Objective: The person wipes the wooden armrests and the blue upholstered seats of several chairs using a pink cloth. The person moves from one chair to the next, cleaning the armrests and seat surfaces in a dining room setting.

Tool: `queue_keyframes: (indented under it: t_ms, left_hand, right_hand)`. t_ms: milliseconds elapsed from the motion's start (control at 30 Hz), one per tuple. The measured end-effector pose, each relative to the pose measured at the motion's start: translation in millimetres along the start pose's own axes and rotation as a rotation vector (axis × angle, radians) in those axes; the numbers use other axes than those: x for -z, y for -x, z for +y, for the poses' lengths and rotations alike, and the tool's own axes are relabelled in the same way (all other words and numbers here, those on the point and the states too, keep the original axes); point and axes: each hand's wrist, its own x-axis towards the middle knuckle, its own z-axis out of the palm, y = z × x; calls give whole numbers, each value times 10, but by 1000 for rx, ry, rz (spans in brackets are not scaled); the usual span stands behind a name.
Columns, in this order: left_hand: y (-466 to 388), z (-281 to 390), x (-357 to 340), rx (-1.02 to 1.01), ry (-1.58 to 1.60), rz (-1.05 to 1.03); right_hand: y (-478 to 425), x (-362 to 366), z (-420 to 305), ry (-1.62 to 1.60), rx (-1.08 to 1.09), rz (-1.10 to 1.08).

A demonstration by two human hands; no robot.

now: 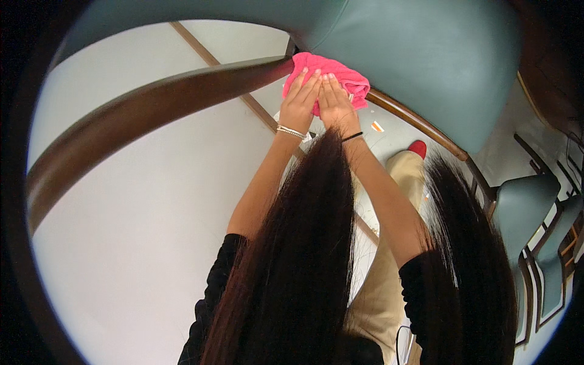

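Note:
My left hand [297, 104] and my right hand [336, 102] lie side by side on a pink cloth [353, 82], fingers pointing away from me. The cloth is bunched over the joint of a dark wooden chair frame, where the curved wooden rail [159, 100] meets the seat's wooden edge [417, 119]. Behind it spreads the green upholstered seat [419, 59]. My thumbs and the underside of the cloth are hidden. Long dark hair hangs in front of my forearms.
More green-seated wooden chairs [524, 205] stand at the right. A brown strip [260, 109] crosses the pale floor [150, 219]. A small orange and white scrap [377, 126] lies near a red shoe [418, 148] below the seat edge.

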Motion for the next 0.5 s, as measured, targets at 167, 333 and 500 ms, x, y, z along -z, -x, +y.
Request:
queue_keyframes:
  t_ms: [167, 333, 500]
  left_hand:
    - [496, -7, -379, 264, 186, -181]
    - [2097, -412, -1621, 614, 719, -813]
    - [2006, 444, -1002, 580, 820, -647]
  right_hand:
    - [321, -177, 192, -33, 128, -296]
    - [688, -391, 173, -318, -223, -1215]
    - [1330, -597, 498, -406, -136, -1180]
